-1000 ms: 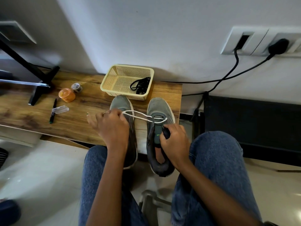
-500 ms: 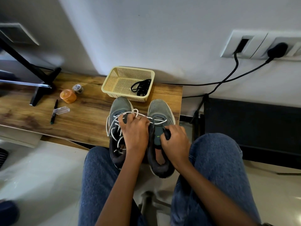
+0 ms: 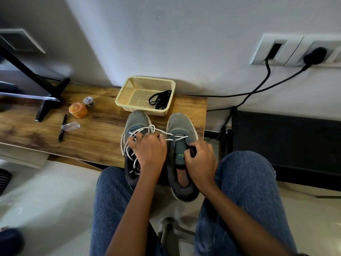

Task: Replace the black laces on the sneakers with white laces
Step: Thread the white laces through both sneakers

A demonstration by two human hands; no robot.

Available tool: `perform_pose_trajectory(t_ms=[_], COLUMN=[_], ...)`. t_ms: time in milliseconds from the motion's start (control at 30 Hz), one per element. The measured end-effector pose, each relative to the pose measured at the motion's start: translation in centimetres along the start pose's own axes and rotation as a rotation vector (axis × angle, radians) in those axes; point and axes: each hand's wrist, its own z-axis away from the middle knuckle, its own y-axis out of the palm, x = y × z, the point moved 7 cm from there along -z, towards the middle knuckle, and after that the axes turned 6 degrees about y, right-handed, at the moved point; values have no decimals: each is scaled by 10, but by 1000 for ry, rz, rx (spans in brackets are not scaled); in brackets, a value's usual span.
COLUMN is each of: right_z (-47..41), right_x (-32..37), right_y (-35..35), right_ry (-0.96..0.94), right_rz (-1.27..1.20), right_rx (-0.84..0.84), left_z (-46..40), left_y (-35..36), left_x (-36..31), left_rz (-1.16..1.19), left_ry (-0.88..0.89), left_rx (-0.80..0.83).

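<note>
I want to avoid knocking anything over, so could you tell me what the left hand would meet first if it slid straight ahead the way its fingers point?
Probably the toe of the left sneaker under the left hand, then the basket; depth is unclear.

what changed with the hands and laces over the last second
The left hand, pulling the white lace taut out to the left a second ago, moved right and now rests over the left sneaker, lace slack. The right hand still grips the right sneaker's tongue; black laces stay in the basket.
</note>
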Motion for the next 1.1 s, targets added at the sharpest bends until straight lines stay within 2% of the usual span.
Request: perform_pose_trajectory(t_ms=[133, 233, 367, 467, 667, 933, 1100], right_z=[0, 0, 0, 0, 0, -1, -1], right_x=[0, 0, 0, 1, 1, 1, 1], right_y=[2, 3, 2, 3, 3, 3, 3], right_ry=[-16, -35, -38, -58, -79, -89, -83], right_rz=[17, 18, 17, 35, 37, 47, 47], right_rx=[1, 1, 0, -13, -33, -29, -21], left_z=[-11, -15, -29, -40, -57, -65, -63], left_y=[14, 21, 17, -10, -84, -126, -147], left_x=[-9, -15, -13, -18, -26, -8, -8], left_rz=[49, 198, 539, 742, 984, 1175, 1335], left_ry=[-49, -132, -308, -228, -58, -60, -69], left_rx=[161, 222, 94, -45, -217, -392, -406])
